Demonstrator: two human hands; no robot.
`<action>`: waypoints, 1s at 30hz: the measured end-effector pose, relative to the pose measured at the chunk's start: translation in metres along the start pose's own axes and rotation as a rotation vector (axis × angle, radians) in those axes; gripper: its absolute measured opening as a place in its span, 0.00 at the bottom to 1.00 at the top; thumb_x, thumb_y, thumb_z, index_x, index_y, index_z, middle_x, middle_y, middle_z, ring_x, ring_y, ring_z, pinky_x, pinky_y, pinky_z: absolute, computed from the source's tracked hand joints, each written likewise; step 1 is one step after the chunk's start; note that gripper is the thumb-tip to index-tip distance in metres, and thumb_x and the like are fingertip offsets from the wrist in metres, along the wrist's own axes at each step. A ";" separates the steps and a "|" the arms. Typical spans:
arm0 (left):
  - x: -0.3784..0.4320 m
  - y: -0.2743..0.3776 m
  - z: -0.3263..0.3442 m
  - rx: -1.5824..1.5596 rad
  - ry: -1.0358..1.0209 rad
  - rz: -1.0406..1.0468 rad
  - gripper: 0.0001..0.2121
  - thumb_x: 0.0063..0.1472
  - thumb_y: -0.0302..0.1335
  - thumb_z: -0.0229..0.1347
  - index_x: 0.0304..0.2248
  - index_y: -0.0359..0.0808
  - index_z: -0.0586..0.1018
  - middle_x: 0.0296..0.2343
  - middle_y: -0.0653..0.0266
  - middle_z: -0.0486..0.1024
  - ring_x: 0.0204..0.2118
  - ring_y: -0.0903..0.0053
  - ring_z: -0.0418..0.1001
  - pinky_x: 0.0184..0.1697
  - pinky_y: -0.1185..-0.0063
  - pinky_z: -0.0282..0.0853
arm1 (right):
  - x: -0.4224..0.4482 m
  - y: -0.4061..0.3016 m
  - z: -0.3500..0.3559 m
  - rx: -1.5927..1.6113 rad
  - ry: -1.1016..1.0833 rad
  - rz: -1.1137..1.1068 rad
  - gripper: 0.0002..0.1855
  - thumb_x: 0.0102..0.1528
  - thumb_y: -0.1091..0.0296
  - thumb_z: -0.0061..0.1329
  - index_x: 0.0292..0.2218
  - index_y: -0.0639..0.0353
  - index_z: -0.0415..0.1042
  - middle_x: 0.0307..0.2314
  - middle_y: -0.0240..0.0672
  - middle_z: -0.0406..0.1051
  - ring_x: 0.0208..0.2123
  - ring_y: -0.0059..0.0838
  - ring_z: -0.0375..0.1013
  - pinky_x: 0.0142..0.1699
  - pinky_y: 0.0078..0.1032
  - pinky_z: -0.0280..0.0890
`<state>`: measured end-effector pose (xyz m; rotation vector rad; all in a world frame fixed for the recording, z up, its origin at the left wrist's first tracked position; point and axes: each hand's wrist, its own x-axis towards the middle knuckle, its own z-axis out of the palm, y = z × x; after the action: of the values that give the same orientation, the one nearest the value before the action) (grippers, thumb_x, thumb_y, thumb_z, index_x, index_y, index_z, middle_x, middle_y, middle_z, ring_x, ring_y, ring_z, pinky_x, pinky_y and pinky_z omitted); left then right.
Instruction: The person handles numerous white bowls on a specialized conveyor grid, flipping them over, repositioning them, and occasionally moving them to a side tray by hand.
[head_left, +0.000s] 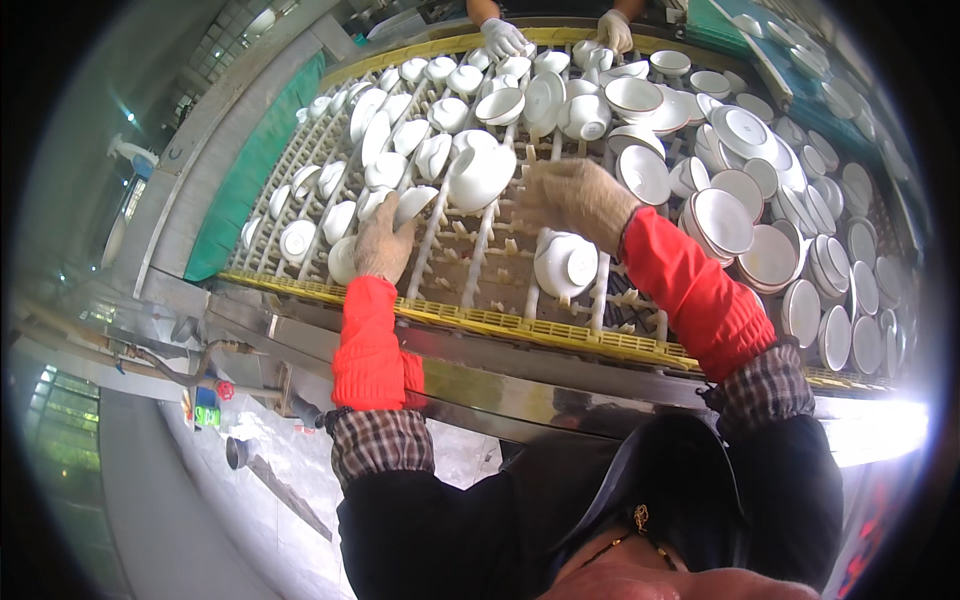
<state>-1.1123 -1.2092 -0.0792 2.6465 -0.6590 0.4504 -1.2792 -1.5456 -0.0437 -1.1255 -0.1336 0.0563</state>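
My left hand (385, 244), in a tan work glove, reaches over the slatted conveyor rack (472, 259). Its fingers are at a small white bowl (417, 202), and another white bowl (343, 259) is partly hidden beside the palm. Whether the fingers grip either one is unclear. Motion blurs my right hand (577, 193), also gloved, so its grip cannot be made out. A large white bowl (480, 176) lies tilted just left of it. Below it, a rounded white bowl (567, 264) rests tipped with its foot ring showing.
Stacked white bowls and plates (765, 255) crowd the right side. Opposite, a co-worker's gloved hands (504, 37) reach among small bowls. A yellow edge strip (480, 315) borders the rack's near side. A green curtain (251, 180) hangs at the left end. Pipes (172, 364) run lower left.
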 end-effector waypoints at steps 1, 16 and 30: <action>-0.002 -0.004 0.005 -0.031 0.057 0.070 0.32 0.67 0.43 0.63 0.66 0.39 0.75 0.57 0.41 0.80 0.60 0.44 0.77 0.64 0.57 0.71 | -0.005 0.001 -0.004 -0.439 0.140 0.067 0.18 0.69 0.60 0.54 0.51 0.63 0.83 0.39 0.46 0.86 0.39 0.39 0.87 0.48 0.28 0.79; 0.012 0.036 0.003 0.095 -0.136 -0.181 0.42 0.64 0.48 0.68 0.70 0.31 0.69 0.66 0.37 0.71 0.70 0.46 0.66 0.73 0.62 0.63 | -0.213 -0.042 -0.104 -1.892 0.436 -0.250 0.36 0.53 0.64 0.67 0.60 0.64 0.73 0.49 0.53 0.81 0.56 0.56 0.77 0.71 0.51 0.63; 0.021 0.067 0.006 0.026 -0.133 -0.137 0.38 0.71 0.54 0.58 0.66 0.30 0.75 0.63 0.40 0.75 0.66 0.47 0.73 0.71 0.60 0.65 | -0.192 -0.062 -0.086 -1.494 0.062 -0.336 0.10 0.61 0.63 0.62 0.41 0.58 0.80 0.31 0.46 0.79 0.31 0.47 0.80 0.41 0.41 0.76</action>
<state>-1.1271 -1.2747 -0.0574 2.7425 -0.5089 0.2481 -1.4591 -1.6708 -0.0389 -2.5694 -0.3295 -0.4536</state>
